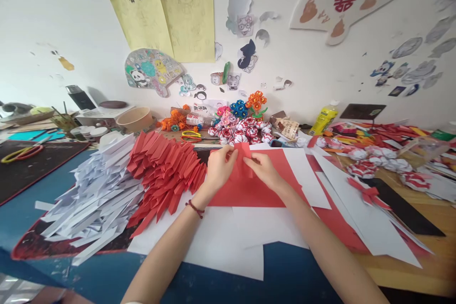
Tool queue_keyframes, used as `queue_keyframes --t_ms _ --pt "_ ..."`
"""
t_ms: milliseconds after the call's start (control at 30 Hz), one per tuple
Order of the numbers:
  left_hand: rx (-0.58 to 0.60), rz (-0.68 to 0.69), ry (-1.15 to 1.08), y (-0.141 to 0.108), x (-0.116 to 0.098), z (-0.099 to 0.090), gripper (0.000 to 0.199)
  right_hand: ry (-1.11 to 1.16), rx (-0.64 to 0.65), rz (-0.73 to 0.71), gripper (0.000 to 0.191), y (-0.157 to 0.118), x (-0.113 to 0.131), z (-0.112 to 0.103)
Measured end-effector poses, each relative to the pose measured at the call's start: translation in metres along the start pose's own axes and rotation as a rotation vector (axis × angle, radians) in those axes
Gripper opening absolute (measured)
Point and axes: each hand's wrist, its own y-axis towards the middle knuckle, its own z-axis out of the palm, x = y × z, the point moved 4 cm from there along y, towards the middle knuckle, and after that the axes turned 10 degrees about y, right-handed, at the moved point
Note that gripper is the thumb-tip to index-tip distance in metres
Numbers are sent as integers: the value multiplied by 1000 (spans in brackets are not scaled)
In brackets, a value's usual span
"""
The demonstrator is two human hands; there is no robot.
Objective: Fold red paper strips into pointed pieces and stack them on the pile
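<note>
Between my two hands is a small folded piece of red paper (243,156), held upright above the large red sheet (263,190). My left hand (221,165) pinches its left side, thumb and fingers closed together. On the other side, my right hand (264,169) grips the right edge with its fingertips. White sheets (228,232) lie under the red one. Left of my left hand is a heap of folded red paper strips (167,166), and beyond it a bigger heap of folded white strips (103,194).
Red-and-white paper balls (245,128) and craft flowers (256,102) stand at the back. Yellow-handled scissors (191,136) lie near them. A yellow bottle (324,118) leans at the wall. White and red sheets (366,209) spread on the right; more scissors (23,153) rest far left.
</note>
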Motion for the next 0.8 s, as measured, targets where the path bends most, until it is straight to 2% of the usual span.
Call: queue_keyframes --t_ms 100,167,300,400,467,567,700,800 --pt "-61 -2 186 4 -4 -8 17 32 -22 2 25 -1 1 4" --pt "-96 49 347 6 -8 -13 16 56 -21 -10 24 -1 3 7" --pt "-144 261 588 3 -13 -12 22 97 -13 -13 26 -1 2 13" --pt "-150 415 681 -5 -13 -6 25 187 1 0 32 0 -2 16" --pt "-132 465 680 -9 -11 -4 26 201 -8 9 30 0 -3 18" --pt "-84 465 592 -12 -6 -4 32 156 -19 20 26 -2 -1 18" --pt "-70 414 416 -12 -3 -7 33 81 -34 9 24 -4 5 16" --pt "-113 308 218 -8 -3 -12 25 -15 -51 -8 22 -6 8 14"
